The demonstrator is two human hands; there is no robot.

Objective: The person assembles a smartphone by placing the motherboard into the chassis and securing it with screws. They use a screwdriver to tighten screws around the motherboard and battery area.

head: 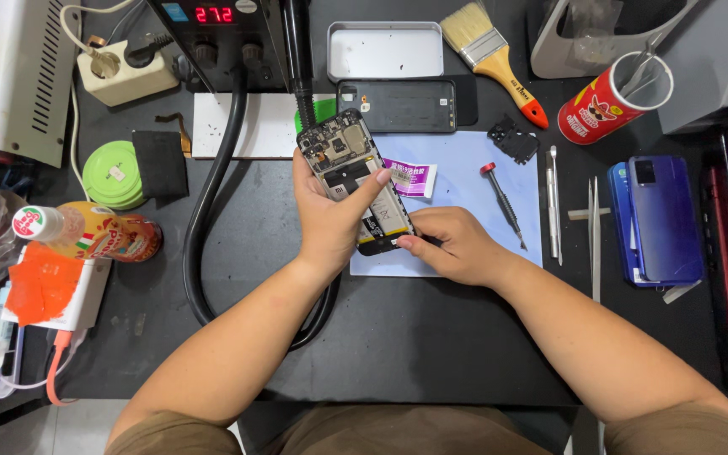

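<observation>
An opened smartphone [343,156] with its back cover off shows its circuit board and battery. My left hand [330,223] grips it from the left side, thumb across the battery, and tilts it above a light blue mat [465,177]. My right hand [452,244] pinches the phone's bottom edge with its fingertips and rests on the mat. The removed black back cover [398,105] lies flat just beyond the phone. A small purple sachet [410,179] sits on the mat beside the phone.
A red-handled screwdriver [501,202], metal tweezers [593,236] and a spudger [553,202] lie to the right. A blue phone [663,219], red can of tools [612,101], brush [490,55], metal tin lid [385,50], a thick black hose [212,177] and a bottle [94,236] surround the mat.
</observation>
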